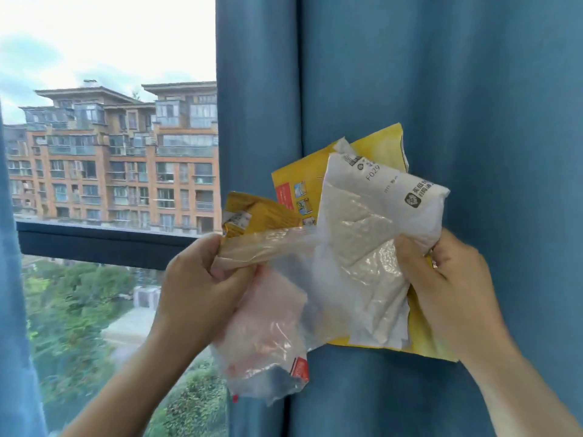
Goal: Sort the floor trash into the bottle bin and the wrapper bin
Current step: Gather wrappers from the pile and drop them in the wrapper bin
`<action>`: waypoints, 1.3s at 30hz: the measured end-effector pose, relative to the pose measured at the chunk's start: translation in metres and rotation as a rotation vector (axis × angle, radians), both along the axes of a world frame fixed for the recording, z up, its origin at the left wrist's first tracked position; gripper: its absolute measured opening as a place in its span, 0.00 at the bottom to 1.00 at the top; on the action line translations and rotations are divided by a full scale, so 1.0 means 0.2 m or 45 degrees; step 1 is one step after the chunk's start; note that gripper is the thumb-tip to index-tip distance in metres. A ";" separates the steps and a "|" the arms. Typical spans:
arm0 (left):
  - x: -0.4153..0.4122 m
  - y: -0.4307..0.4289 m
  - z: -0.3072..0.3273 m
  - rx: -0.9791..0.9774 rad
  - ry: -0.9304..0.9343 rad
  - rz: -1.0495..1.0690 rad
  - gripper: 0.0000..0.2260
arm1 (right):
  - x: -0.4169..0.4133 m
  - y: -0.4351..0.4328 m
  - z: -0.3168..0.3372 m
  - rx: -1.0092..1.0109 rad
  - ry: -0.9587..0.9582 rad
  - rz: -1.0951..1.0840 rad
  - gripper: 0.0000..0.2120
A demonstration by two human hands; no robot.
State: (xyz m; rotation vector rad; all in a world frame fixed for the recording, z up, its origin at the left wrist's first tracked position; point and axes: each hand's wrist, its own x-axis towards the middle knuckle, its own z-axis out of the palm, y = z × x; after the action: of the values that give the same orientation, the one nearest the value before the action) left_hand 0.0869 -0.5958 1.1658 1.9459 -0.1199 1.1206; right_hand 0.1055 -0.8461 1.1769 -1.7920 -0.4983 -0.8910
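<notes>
wrappers (pixel 347 247) are gathered in a single bunch held at chest height in front of a blue curtain (pixel 473 89), beside a window (pixel 110 152) looking out on apartment blocks. left hand (pixel 202 279) is closed on the clear plastic bag (pixel 268 335) and a small yellow packet (pixel 258 212), fingers curled over their top edge. right hand (pixel 448 285) is clenched around the white plastic bag (pixel 378 216) and the large yellow packet (pixel 315 184) behind it.

progress: collection of wrapper-type trash appears done or well advanced, judged from the bundle in hand. nothing is deposited yet as far as can be seen; neither the wrapper bin nor the bottle bin is in view, nor the floor, nor any bottle. remaining work, on this evidence: carry the bundle to the wrapper bin and release it; whether bottles are outstanding cannot be told.

markings: the white bag carries "f029" in dark print, a square logo with chinese characters beside it, and smaller text too blurred to read. the large yellow packet shows a red panel and small picture squares, not legible. the clear bag has a small red label at its lower corner, unreadable.
</notes>
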 end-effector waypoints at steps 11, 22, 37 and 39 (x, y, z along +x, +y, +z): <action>0.09 -0.52 -0.16 0.058 0.143 -0.713 0.11 | -0.59 -0.36 -0.19 0.001 0.061 -0.800 0.14; -0.21 -1.44 -0.21 0.066 0.277 -1.319 0.10 | -1.38 -0.85 -0.21 0.020 0.022 -1.458 0.08; -0.92 -2.59 -0.50 0.328 0.432 -1.813 0.10 | -2.31 -1.50 -0.53 0.146 0.287 -1.988 0.12; -0.98 -2.71 -0.56 0.386 0.462 -1.870 0.09 | -2.38 -1.56 -0.59 0.200 0.362 -2.053 0.07</action>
State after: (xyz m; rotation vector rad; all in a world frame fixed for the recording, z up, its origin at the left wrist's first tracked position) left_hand -0.1093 -1.1386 1.0546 1.5912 -1.3091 -0.2381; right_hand -0.3707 -1.1580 1.0588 -1.9042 1.3857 -1.5451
